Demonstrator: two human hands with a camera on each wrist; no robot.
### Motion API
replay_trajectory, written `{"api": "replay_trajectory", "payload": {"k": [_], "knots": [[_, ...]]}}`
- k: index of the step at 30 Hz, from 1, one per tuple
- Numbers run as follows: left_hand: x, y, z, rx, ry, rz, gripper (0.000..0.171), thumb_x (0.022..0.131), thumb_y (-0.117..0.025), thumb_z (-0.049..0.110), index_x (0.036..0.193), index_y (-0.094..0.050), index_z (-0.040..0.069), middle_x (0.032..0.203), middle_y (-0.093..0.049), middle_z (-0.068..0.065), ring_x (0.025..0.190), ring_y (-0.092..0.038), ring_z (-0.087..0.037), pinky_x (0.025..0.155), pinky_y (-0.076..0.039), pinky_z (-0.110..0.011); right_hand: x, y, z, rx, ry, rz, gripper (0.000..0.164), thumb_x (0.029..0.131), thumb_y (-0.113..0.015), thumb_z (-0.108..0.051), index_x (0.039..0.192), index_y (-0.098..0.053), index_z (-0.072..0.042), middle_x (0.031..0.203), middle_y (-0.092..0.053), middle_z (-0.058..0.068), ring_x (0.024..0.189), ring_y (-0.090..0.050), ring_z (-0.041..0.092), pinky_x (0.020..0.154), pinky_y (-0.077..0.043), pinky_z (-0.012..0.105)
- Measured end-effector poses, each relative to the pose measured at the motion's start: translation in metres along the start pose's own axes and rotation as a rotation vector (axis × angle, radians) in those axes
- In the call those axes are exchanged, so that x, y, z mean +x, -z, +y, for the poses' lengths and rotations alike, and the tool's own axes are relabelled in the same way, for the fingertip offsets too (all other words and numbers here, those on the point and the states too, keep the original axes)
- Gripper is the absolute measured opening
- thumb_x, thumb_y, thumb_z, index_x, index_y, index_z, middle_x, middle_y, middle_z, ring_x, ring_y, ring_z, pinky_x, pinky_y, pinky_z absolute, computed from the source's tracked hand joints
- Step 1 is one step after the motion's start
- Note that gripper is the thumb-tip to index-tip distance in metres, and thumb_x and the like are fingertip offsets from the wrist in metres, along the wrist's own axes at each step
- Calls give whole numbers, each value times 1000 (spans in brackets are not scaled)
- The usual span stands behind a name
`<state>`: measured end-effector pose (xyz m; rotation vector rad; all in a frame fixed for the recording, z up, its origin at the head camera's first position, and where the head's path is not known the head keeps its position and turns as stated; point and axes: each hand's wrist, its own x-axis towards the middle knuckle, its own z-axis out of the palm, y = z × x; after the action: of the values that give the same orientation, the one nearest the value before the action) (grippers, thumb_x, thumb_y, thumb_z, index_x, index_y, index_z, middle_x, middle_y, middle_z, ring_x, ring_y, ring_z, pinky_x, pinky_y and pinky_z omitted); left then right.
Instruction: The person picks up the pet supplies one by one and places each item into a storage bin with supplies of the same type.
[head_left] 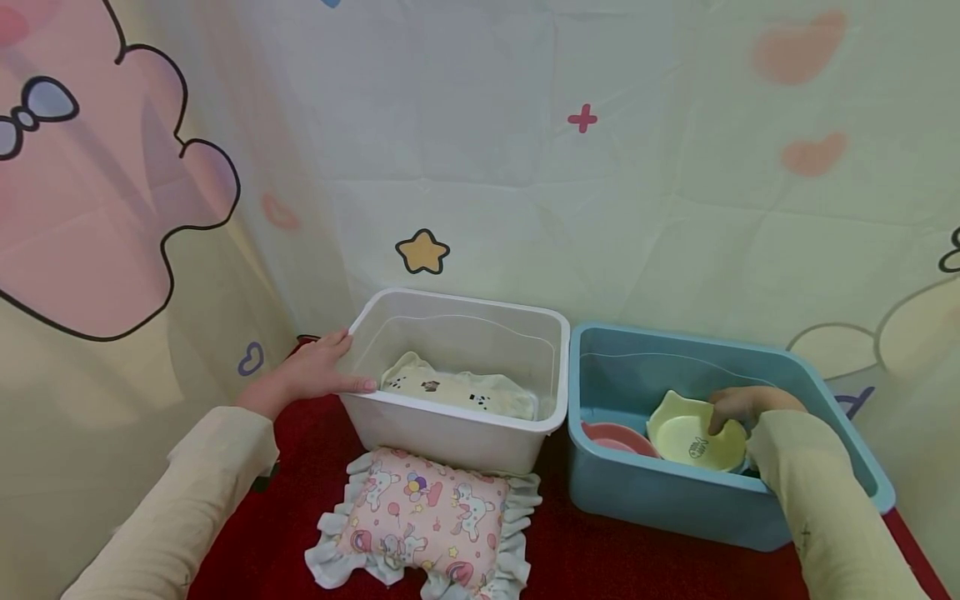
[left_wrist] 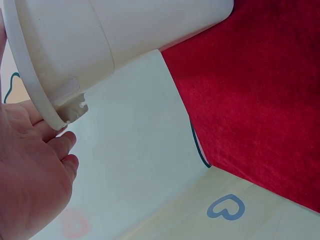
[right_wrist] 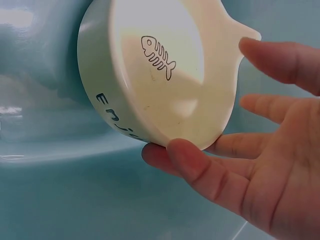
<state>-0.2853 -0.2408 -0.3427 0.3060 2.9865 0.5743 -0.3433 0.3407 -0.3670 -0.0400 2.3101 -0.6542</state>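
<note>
In the head view my right hand [head_left: 738, 406] reaches into the blue bin and grips the rim of a pale yellow cat-eared bowl [head_left: 678, 429]. The right wrist view shows the bowl [right_wrist: 165, 70] tilted, a fishbone print inside and dark lettering on its side. Digits of the right hand [right_wrist: 260, 150] lie on both sides of its edge. A pink bowl [head_left: 618, 437] sits beside it. My left hand [head_left: 318, 371] holds the left front corner of the white bin [head_left: 450, 425]; its fingers [left_wrist: 62, 145] curl under the rim in the left wrist view.
A cream cloth [head_left: 450, 390] with small animal prints lies in the white bin. The blue bin [head_left: 667, 504] stands close to its right. In front, a pink ruffled pillow [head_left: 427, 521] lies on red fabric [head_left: 285, 533]. A printed curtain [head_left: 487, 167] hangs behind.
</note>
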Motion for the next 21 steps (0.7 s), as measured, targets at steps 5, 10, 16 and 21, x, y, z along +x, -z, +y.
{"api": "replay_trajectory", "payload": {"k": [5,10,16,21], "knots": [[0,0,0,-11,3,-5,104,67,-62,61,141,-16,2,144,-17,-25,128,-22,-43,94,-29,-61,1,0,0,16,0,-43,58,76,-51,-11,123,-31,15,114,-45,28,109,-41,42,92,-34,57],[-1,0,-1,0,-3,-10,104,69,-61,61,140,-16,0,144,-15,-26,129,-18,-44,97,-27,-60,1,1,-1,17,2,-73,51,77,-50,-12,119,-35,14,108,-48,23,107,-43,40,93,-33,57],[-2,1,-1,-5,0,-15,106,67,-61,62,140,-15,0,144,-14,-26,129,-18,-43,97,-27,-60,2,1,0,41,-12,-85,50,77,-50,-11,117,-35,14,105,-49,21,103,-45,35,94,-35,53],[-3,1,0,-9,4,-14,105,68,-62,61,140,-15,0,144,-15,-25,129,-19,-43,96,-28,-61,4,1,2,38,-14,-89,48,78,-50,-11,115,-35,14,102,-50,19,102,-47,34,94,-37,50]]}}
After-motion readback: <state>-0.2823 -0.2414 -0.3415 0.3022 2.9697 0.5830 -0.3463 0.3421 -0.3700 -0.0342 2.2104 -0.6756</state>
